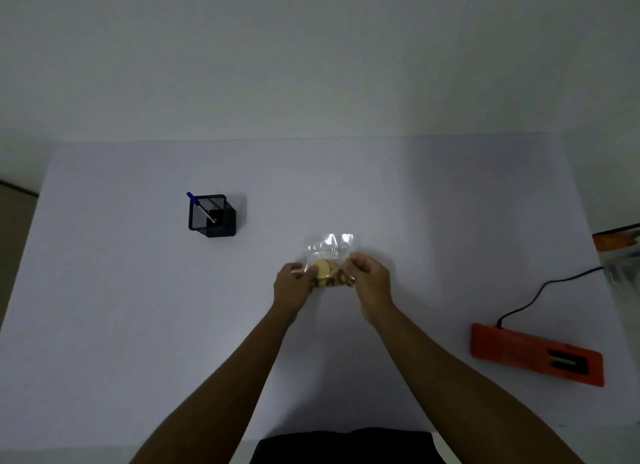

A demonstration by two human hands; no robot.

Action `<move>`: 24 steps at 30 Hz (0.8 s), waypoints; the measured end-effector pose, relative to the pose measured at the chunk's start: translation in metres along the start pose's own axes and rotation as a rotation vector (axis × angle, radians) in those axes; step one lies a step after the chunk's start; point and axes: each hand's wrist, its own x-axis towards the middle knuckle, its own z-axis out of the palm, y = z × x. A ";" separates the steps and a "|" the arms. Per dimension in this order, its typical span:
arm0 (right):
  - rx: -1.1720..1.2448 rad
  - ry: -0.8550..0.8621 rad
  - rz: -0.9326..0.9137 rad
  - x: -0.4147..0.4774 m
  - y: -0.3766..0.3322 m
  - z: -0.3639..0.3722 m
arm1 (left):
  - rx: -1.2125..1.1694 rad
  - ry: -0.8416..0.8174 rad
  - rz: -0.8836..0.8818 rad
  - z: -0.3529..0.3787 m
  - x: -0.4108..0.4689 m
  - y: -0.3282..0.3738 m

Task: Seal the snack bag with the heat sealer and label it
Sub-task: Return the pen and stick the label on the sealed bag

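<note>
A clear plastic snack bag [330,260] with round biscuits and brown snacks inside is at the middle of the white table, a small white label on its front. My left hand [292,285] grips its left edge and my right hand [370,281] grips its right edge. The bag's empty top stands up beyond my fingers. An orange heat sealer [535,352] lies flat near the table's right edge, about an arm's width from the bag, its black cord [540,290] running away to the right.
A black mesh pen holder [213,216] with a blue pen [199,205] stands at the left rear of the white table [138,325]. Some orange and clear packaging [620,245] lies at the far right edge. A pale wall rises behind the table.
</note>
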 end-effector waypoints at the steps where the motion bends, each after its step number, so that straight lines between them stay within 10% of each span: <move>1: -0.004 0.015 -0.008 0.010 -0.005 0.006 | 0.021 0.004 0.006 0.002 0.009 0.009; 24: -0.388 0.133 -0.100 0.141 -0.034 0.045 | 0.405 -0.022 0.122 0.040 0.095 0.081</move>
